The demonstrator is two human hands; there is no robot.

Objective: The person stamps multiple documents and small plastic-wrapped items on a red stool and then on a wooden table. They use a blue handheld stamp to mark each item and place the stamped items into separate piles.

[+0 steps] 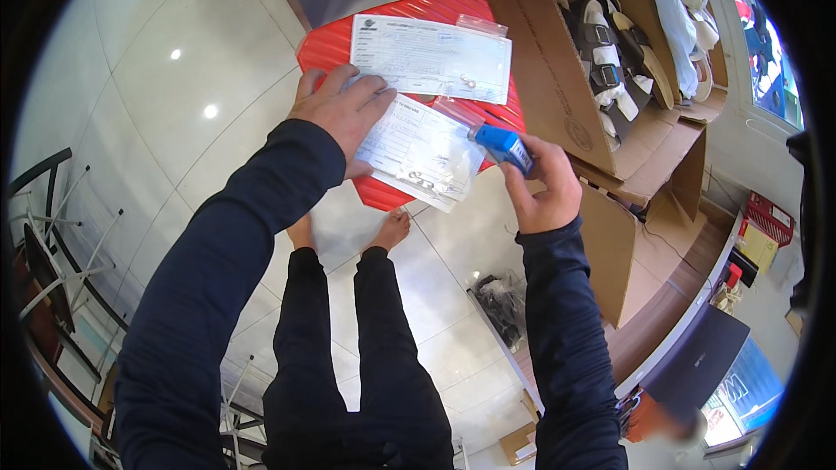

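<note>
On a red ribbed plastic stool top point(326, 57) lie two printed paper forms in clear zip bags. My left hand point(344, 109) rests with fingers spread over the left side of the nearer bagged form point(418, 148), fingertips reaching the lower edge of the farther bagged form point(431, 52). Small shiny pieces show on both forms; their kind is too small to tell. Between thumb and fingers my right hand point(550, 187) grips a small blue block-shaped tool point(503, 146) with a metal end. That metal end is at the right edge of the nearer bag.
A large open cardboard box point(557, 61) full of strapped sandals point(605, 52) stands at the right. Below it are more cardboard flaps point(601, 244) and a clear bag of dark items point(501, 305). Black-framed chairs point(65, 244) stand at the left. A dark laptop point(692, 365) lies lower right.
</note>
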